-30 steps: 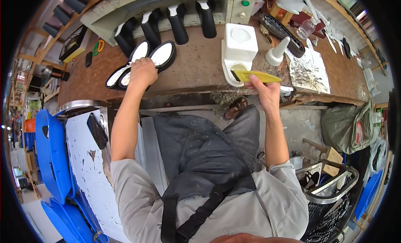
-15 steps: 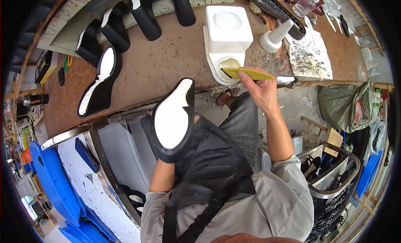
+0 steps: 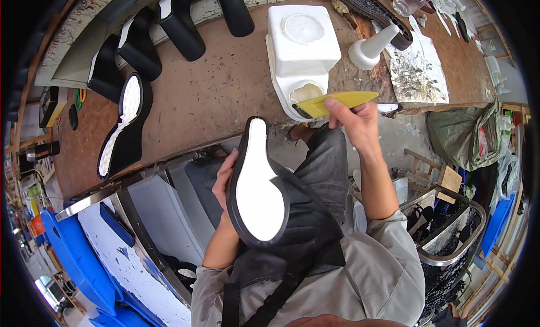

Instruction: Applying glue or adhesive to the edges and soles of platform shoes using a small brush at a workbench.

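In my left hand (image 3: 224, 179) is a black wedge shoe sole (image 3: 259, 195) with a white upper face, held above my dark apron. The fingers wrap its left edge, and its broad end points toward me. My right hand (image 3: 359, 124) pinches a flat yellow-green glue brush (image 3: 353, 100) between thumb and fingers. Its dark tip is at the rim of the round well of a white glue dispenser (image 3: 304, 43), which holds pale glue. Whether the tip touches the glue, I cannot tell.
Another wedge sole (image 3: 138, 124) lies on the brown bench (image 3: 208, 85), with several more along its back edge. Right of the dispenser stand a white cone-topped bottle (image 3: 371, 50) and a stained paper sheet (image 3: 419, 68). A wire basket (image 3: 450, 231) is at my right, blue bins (image 3: 79, 259) at my left.
The sole has turned in my left hand and moved right and slightly toward me; my left fingers now show. The brush has shifted slightly right. The view has shifted a little.
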Motion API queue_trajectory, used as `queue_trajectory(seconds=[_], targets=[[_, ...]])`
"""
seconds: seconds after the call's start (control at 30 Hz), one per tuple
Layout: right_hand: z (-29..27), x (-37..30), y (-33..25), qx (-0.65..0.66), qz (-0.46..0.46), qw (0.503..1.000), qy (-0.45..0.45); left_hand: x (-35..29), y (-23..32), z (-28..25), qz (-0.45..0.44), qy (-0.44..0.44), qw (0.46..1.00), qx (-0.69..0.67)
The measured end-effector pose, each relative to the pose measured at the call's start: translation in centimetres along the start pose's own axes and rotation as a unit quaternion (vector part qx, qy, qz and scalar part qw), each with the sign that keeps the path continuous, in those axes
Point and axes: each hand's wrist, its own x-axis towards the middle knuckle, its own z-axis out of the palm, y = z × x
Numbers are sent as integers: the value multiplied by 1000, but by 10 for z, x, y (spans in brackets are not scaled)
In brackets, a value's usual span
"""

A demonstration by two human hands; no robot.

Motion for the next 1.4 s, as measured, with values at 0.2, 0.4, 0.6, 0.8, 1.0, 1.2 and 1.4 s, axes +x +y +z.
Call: queue_trajectory(seconds=[0.2,0.4,0.6,0.8,1.0,1.2,1.4], targets=[[-5,-32,-39,90,1,995,-46,0,8,-7,114,28,990,72],[32,-76,-89,179,-127,975,-26,-12,16,-31,229,-64,957,166],[34,-87,-106,74,-245,966,-31,-34,46,-40,225,-8,936,272],[25,-112,-125,-24,-372,923,-98,-28,62,-58,277,-25,920,277],[27,-131,-129,-11,-383,913,-138,-11,91,-66,296,-39,954,33],[33,-146,-132,-3,-412,892,-187,-51,61,-76,51,-74,996,26],[40,-161,-130,16,-418,884,-208,-12,73,-72,305,8,943,136]])
